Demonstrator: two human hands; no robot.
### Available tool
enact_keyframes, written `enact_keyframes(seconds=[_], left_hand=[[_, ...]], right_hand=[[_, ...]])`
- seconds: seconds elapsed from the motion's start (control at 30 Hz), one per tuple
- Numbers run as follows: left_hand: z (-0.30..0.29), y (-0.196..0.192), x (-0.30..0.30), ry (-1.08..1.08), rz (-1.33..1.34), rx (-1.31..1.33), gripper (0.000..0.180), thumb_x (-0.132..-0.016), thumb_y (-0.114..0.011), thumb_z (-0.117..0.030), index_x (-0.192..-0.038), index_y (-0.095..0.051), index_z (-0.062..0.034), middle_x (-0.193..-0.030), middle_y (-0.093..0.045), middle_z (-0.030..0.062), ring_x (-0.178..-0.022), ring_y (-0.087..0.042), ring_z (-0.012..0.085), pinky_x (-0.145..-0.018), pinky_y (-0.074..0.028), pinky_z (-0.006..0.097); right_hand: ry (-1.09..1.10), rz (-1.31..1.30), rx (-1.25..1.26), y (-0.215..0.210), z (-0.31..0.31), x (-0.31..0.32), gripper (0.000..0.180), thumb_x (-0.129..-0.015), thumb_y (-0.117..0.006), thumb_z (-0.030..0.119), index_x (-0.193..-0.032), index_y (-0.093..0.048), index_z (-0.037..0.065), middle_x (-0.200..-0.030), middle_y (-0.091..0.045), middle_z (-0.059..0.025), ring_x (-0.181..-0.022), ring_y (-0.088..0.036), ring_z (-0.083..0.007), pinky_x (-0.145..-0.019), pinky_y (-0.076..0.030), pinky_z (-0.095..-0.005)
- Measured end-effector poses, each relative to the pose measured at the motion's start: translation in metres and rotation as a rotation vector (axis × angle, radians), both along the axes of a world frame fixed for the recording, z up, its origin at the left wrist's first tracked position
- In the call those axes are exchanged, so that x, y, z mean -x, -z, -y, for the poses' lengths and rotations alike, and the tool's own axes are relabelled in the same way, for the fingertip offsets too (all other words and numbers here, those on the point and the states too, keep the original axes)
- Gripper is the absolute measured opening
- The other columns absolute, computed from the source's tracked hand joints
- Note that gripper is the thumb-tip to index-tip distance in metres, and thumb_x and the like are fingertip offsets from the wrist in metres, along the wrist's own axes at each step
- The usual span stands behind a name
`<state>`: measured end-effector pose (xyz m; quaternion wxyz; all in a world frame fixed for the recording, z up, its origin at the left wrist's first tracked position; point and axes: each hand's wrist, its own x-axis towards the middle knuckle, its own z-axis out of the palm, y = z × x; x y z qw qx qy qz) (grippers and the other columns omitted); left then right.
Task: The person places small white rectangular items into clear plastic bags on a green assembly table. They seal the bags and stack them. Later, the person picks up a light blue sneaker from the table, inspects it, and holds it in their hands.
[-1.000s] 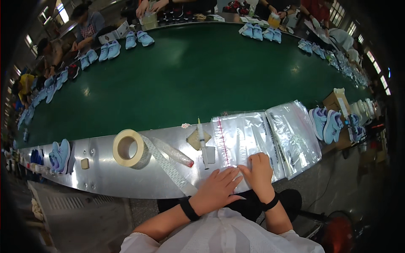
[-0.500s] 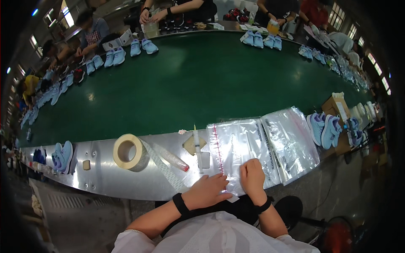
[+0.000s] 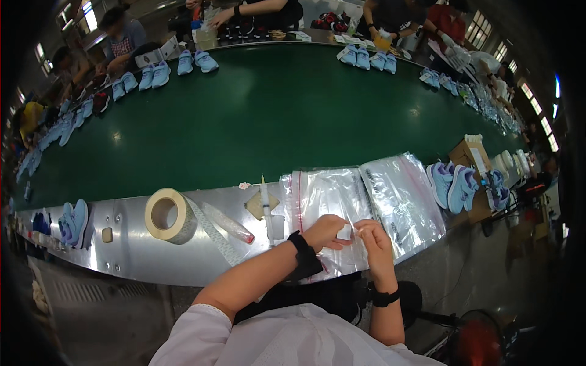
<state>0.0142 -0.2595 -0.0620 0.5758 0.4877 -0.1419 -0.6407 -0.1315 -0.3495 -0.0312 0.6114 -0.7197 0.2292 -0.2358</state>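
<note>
left hand (image 3: 325, 233) has moved farther out since the earlier frame, from the near edge of the metal table to a place over the clear plastic bags with a red line at the left (image 3: 323, 192); the right hand (image 3: 376, 245) is now level with it, fingertips facing fingertips; a small flat white piece (image 3: 345, 232) now shows between them; this suggests that the work in hand has turned from the near edge to that piece; the left fingers look clamped on it; the right thumb and fingers are together just beside it, but i cannot tell whether they pinch anything; the piece is above the bags, and i cannot tell whether it touches them; to the left lie a slim white syringe (image 3: 265, 201) and a wide cream roll of tape (image 3: 185, 218); to the right, past more clear bags (image 3: 403, 195), stand light blue shoes (image 3: 462, 190).
</note>
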Motion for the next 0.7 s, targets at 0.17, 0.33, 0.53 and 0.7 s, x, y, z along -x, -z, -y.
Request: enact_keyframes(seconds=[0.17,0.33,0.53,0.7], left_hand=[[0.001,0.018,-0.006,-0.003,-0.561,-0.068,0.052,-0.098,-0.038,-0.041,-0.126,-0.042,0.0026,-0.118,-0.054,0.0192,-0.114,-0.055,0.0331,-0.091,-0.048,0.048],[-0.08,-0.037,-0.015,-0.039,-0.386,-0.025,0.055,-0.099,-0.033,-0.044,-0.13,-0.039,0.0006,-0.125,-0.052,0.0192,-0.112,-0.056,0.0301,-0.093,-0.047,0.042],[-0.096,-0.024,0.023,0.211,0.219,-0.009,0.056,-0.096,-0.05,-0.031,-0.136,-0.032,0.0041,-0.111,-0.06,0.0137,-0.101,-0.059,0.0174,-0.087,-0.048,0.029],[-0.102,-0.015,0.02,0.055,0.242,-0.111,0.057,-0.095,-0.053,-0.024,-0.137,-0.029,0.0048,-0.104,-0.061,0.0112,-0.086,-0.062,0.0149,-0.076,-0.05,0.025]], right_hand=[[-0.242,-0.178,0.273,-0.019,-0.022,0.009,0.033,-0.08,-0.062,0.004,-0.112,-0.057,0.0,-0.117,-0.056,-0.0136,-0.109,-0.054,-0.0245,-0.093,-0.041,-0.0337],[-0.221,-0.276,0.889,-0.004,-0.038,0.015,0.047,-0.07,-0.068,0.005,-0.115,-0.055,0.002,-0.117,-0.055,-0.0142,-0.105,-0.052,-0.0336,-0.087,-0.044,-0.0419],[0.045,-0.243,0.518,0.015,-0.027,0.003,0.014,-0.087,-0.056,0.01,-0.09,-0.065,-0.001,-0.081,-0.063,-0.0112,-0.072,-0.061,-0.0251,-0.066,-0.048,-0.0333],[0.05,-0.164,0.002,-0.007,0.006,0.008,0.022,-0.093,-0.049,0.012,-0.087,-0.064,-0.002,-0.081,-0.065,-0.0063,-0.068,-0.059,-0.0139,-0.061,-0.045,-0.0256]])
